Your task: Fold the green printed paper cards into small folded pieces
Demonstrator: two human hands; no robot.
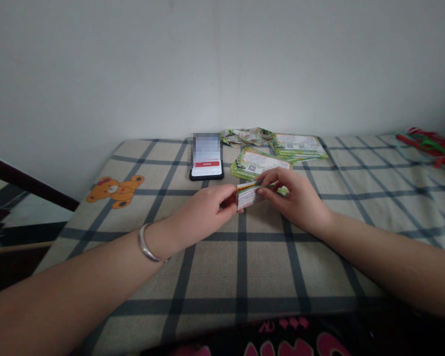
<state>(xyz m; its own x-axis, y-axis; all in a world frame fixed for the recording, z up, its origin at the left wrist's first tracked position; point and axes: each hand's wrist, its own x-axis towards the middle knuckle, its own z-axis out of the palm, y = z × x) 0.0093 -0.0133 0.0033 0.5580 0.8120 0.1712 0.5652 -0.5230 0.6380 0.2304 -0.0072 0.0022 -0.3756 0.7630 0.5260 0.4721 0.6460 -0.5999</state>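
Note:
Between both hands I hold a small printed paper leaflet (248, 197), white with green and orange print, bent or folded over. My left hand (217, 205) pinches its left edge between thumb and fingers. The thumb and fingers of my right hand (284, 195) grip its right upper part. Just behind the right hand lies a stack of green and white printed leaflets (265, 162). A second pile of similar leaflets (300, 143) rests farther back on the right. A silver bangle (147, 243) is on my left wrist.
A phone (206, 165) with its screen lit lies beyond my left hand. Crumpled printed packaging (246, 136) sits by the wall. Red and green fabric or yarn (432, 148) is at the far right. A checked cloth (207, 277) with a bear figure (114, 190) covers the table.

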